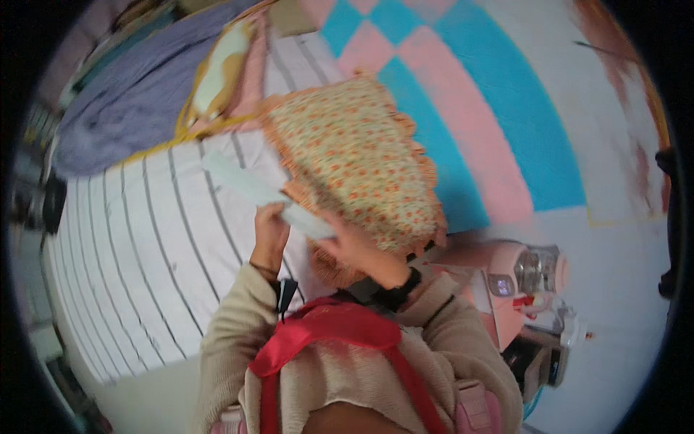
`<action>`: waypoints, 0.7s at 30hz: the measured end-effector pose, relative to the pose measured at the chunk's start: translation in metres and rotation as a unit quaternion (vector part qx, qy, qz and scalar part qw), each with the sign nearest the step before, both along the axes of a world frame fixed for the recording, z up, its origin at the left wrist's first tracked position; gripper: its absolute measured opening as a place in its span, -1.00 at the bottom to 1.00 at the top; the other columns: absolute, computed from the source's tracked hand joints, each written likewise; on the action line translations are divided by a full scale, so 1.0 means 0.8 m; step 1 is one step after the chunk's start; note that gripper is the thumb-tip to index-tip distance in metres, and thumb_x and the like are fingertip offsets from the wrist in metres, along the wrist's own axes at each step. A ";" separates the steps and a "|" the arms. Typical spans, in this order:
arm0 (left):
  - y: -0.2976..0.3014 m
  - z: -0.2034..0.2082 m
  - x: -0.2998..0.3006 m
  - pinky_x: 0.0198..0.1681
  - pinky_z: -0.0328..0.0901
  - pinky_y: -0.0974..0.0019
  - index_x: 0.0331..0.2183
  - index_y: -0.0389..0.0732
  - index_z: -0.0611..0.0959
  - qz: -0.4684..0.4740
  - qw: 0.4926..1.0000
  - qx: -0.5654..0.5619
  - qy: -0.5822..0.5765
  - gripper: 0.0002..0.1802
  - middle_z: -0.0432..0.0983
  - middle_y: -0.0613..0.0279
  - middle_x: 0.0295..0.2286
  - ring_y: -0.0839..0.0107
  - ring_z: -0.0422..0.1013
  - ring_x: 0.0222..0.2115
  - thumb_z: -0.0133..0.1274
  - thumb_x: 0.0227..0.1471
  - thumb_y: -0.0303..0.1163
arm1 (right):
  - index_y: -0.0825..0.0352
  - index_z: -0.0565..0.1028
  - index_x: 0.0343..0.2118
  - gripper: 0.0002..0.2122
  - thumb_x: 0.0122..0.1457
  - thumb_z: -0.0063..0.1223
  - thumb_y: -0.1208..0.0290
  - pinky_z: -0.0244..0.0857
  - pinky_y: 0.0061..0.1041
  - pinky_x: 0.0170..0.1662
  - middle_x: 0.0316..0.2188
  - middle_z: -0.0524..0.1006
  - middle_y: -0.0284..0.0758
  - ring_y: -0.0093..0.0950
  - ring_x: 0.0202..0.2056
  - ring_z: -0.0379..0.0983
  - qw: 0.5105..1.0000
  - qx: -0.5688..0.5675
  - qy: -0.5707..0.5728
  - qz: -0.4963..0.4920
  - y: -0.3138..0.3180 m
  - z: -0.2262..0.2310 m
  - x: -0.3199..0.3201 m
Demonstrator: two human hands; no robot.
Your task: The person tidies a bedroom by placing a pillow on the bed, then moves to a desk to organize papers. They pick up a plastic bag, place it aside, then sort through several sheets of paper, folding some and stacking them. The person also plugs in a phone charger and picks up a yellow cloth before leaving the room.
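Between my two hands is a long, flat, pale mint strip [246,184], slanting from upper left to lower right; blur hides what kind of thing it is. My left hand [270,237] is closed on its lower edge near the middle. At its lower right end, my right hand [356,249] grips it, the fingers partly smeared by motion. Just beyond the right hand, a floral pillow [354,159] with an orange ruffled edge leans at the head of the bed. The strip lies across my view of the pillow's left edge and the striped sheet [159,239].
A purple blanket [137,94] and a long tan-and-white plush animal [220,72] lie at the far left. Close by on the right stands a pink cabinet [499,318] with a pink appliance [499,267] on top. Blue and pink padding [470,123] covers the wall behind the pillow.
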State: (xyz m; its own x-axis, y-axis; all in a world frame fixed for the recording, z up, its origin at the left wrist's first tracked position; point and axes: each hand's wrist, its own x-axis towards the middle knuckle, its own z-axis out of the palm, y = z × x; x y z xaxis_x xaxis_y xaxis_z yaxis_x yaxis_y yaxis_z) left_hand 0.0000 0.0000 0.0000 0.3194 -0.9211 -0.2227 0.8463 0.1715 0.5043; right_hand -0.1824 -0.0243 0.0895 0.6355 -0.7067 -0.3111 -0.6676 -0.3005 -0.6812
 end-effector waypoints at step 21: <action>0.049 -0.058 0.088 -0.53 0.29 0.42 -0.30 -0.19 0.44 -0.094 0.902 0.326 -0.269 -0.75 0.45 0.18 -0.52 0.43 0.39 -0.57 -0.04 -0.05 -0.30 | 0.38 0.31 -0.10 -0.57 -0.04 0.04 0.30 0.26 -0.20 -0.22 -0.24 0.42 0.00 -0.10 -0.24 0.37 0.831 -0.416 0.131 -0.346 -0.351 0.216 -0.351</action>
State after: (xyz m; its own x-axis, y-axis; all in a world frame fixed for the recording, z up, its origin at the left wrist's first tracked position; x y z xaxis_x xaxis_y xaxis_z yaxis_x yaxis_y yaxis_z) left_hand 0.0705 0.0395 -0.0461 0.3940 -0.6995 -0.5961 0.4331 -0.4308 0.7917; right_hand -0.4632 -0.3054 0.2619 -0.0241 -0.9142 0.4046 -0.9692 -0.0778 -0.2335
